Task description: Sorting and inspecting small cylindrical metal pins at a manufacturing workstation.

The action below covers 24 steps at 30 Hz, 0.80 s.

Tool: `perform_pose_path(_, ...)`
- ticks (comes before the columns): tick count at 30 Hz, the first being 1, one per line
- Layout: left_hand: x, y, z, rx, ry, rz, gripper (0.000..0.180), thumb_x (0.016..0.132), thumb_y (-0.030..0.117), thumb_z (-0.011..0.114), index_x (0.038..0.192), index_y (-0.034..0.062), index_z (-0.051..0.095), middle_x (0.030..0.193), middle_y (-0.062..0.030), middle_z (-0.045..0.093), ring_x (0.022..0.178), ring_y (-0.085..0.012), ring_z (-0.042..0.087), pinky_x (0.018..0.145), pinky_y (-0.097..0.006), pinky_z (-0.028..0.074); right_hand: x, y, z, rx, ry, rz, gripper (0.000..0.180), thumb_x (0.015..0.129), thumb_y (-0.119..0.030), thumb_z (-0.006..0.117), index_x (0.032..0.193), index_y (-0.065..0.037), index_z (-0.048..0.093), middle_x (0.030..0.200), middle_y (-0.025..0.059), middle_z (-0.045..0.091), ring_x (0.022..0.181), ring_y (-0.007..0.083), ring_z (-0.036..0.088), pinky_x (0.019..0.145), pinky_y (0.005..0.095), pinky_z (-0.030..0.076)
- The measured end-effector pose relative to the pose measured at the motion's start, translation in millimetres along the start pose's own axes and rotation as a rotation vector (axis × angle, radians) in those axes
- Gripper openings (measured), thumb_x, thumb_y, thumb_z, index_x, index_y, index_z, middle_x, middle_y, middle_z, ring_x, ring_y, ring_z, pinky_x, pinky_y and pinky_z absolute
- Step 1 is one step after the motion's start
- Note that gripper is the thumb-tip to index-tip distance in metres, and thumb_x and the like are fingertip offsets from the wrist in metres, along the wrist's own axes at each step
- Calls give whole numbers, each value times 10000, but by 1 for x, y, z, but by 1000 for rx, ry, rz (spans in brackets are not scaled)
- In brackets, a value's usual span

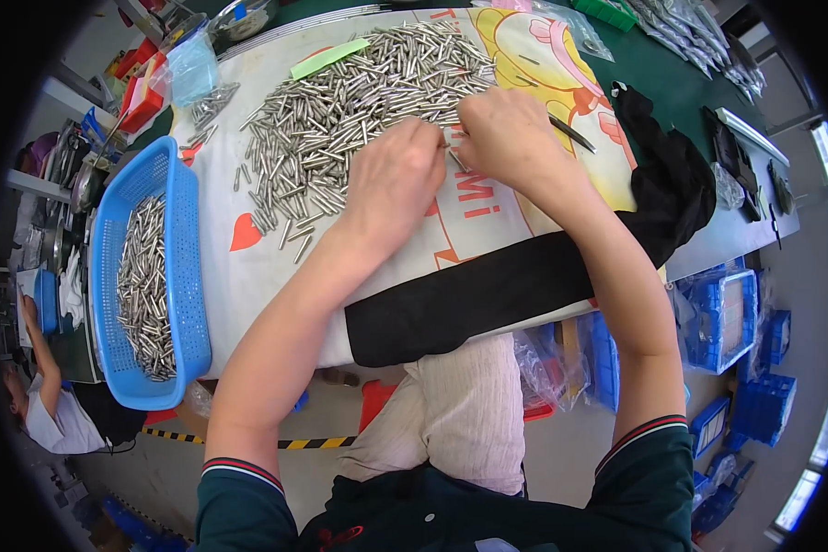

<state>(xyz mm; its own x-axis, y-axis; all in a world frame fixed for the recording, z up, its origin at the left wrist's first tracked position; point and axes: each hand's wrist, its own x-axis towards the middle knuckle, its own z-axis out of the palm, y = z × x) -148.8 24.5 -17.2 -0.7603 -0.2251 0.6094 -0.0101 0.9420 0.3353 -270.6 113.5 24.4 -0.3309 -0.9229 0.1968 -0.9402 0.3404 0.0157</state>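
See metal pins (340,110), with long axes mixed, at eleven o'clock from the nearer left hand (394,177) and ten from the right hand (509,133), both curled, but cannot tell pinching what.

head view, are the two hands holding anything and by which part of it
Cannot be told: the left hand and right hand largely hide their fingertips.

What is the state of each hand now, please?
Left hand: fingers curled; whether it holds anything cannot be told.
Right hand: fingers curled; its grip is hidden too.
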Motion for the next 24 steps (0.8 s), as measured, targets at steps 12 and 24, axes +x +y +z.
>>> perform_pose_path(12,4,-13,-9,-558,283,-251,85,810,-10,575,894,-23,565,840,-93,595,665,-159,615,598,-258,502,0,-12,31,946,574,-133,117,680,-39,682,786,-30,635,714,45,568,549,131,520,493,248,433)
perform_pose_path(24,6,-14,-9,-502,316,-115,150,769,-42,609,907,4,570,876,-90,590,736,-203,599,639,-287,501,-2,-14,26,999,634,-166,94,707,-10,672,789,-27,629,721,25,569,560,87,533,476,210,424)
